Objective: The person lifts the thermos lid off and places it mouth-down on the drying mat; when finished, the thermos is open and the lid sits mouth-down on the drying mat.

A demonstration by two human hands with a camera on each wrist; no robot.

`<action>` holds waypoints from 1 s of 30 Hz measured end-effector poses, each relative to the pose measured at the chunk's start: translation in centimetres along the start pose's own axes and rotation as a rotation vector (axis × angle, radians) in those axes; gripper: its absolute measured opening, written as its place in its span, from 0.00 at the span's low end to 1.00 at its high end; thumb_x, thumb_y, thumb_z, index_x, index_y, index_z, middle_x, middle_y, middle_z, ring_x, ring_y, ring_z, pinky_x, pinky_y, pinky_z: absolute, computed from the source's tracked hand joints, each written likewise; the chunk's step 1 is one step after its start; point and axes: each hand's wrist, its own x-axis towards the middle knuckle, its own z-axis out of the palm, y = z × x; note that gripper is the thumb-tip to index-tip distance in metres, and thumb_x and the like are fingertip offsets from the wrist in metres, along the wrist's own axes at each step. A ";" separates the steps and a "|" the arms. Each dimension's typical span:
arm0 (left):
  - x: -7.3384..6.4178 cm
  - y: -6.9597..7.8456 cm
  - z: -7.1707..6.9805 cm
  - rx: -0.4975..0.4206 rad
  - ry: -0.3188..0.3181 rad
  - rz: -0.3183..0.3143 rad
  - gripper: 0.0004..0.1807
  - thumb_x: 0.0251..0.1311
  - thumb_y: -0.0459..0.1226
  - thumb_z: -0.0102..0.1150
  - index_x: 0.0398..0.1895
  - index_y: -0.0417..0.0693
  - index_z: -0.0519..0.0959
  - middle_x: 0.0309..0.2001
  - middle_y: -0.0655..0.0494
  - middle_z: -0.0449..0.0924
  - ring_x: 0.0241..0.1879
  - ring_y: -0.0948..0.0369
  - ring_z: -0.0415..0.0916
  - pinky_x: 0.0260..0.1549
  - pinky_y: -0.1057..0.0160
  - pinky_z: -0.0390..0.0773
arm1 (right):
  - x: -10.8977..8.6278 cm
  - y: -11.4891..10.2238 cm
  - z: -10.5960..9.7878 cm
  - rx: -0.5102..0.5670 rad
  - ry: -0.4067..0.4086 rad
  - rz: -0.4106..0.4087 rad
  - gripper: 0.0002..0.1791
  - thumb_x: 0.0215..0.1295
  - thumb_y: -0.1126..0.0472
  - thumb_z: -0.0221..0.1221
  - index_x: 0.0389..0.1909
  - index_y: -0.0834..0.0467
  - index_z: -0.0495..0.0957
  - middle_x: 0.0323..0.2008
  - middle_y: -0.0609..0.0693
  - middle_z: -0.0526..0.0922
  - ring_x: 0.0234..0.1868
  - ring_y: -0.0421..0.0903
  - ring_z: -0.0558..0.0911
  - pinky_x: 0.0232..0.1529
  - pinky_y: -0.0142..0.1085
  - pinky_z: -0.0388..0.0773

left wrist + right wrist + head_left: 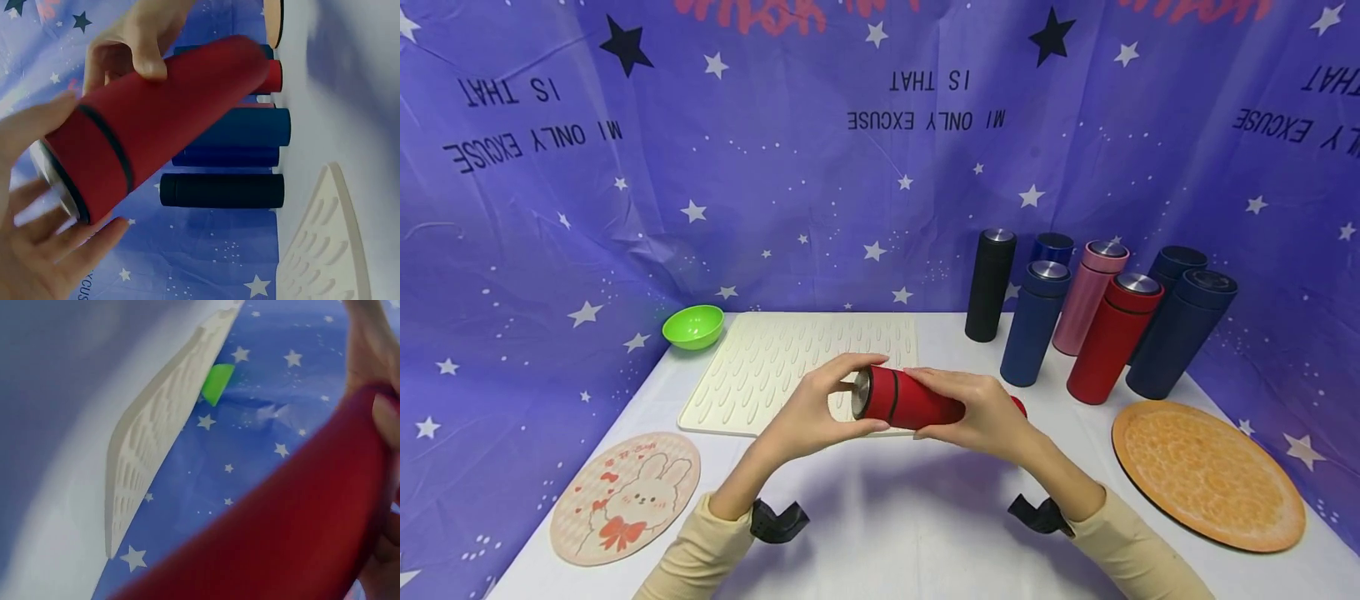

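Observation:
A red thermos flask (pixel 928 400) with a dark ring below its silver-topped cap lies sideways in both hands, raised over the white table. At its cap end, my left hand (pixel 808 408) pinches the cap between thumb and fingers; the silver cap top (pixel 53 178) faces toward the palm. My right hand (pixel 985 412) grips the flask's body, thumb on the near side and fingers over the top. In the left wrist view the flask's rounded base points up and right. The right wrist view has the red body (pixel 281 531) large and blurred across its lower right.
Behind the hands lies a white ridged mat (pixel 805 350), with a green bowl (pixel 694 327) at its far left corner. Several flasks stand back right, including a black one (pixel 990 287) and a red one (pixel 1112 342). A rabbit mat (pixel 643 492) lies left, an orange round mat (pixel 1210 475) right.

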 end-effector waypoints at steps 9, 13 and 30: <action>-0.1 -0.9 -0.1 0.001 -0.133 0.198 0.35 0.42 0.34 0.78 0.58 0.50 0.75 0.59 0.55 0.74 0.58 0.59 0.71 0.52 0.60 0.78 | -0.2 0.7 -1.0 0.224 -0.175 0.191 0.40 0.42 0.43 0.76 0.60 0.48 0.78 0.49 0.41 0.83 0.38 0.36 0.83 0.35 0.35 0.83; -0.2 -1.1 0.1 -0.026 -0.074 0.162 0.34 0.39 0.31 0.79 0.55 0.45 0.77 0.55 0.51 0.76 0.53 0.57 0.74 0.43 0.61 0.82 | -0.2 0.6 -0.8 0.202 -0.140 0.171 0.40 0.41 0.45 0.77 0.60 0.48 0.77 0.48 0.40 0.84 0.39 0.37 0.83 0.35 0.33 0.82; 0.0 1.1 -0.5 -0.028 -0.016 0.009 0.37 0.44 0.33 0.77 0.61 0.42 0.72 0.58 0.50 0.74 0.56 0.56 0.72 0.48 0.56 0.80 | 0.0 -0.1 -0.5 0.060 -0.033 0.075 0.41 0.41 0.51 0.78 0.60 0.54 0.77 0.50 0.47 0.83 0.46 0.43 0.83 0.42 0.36 0.83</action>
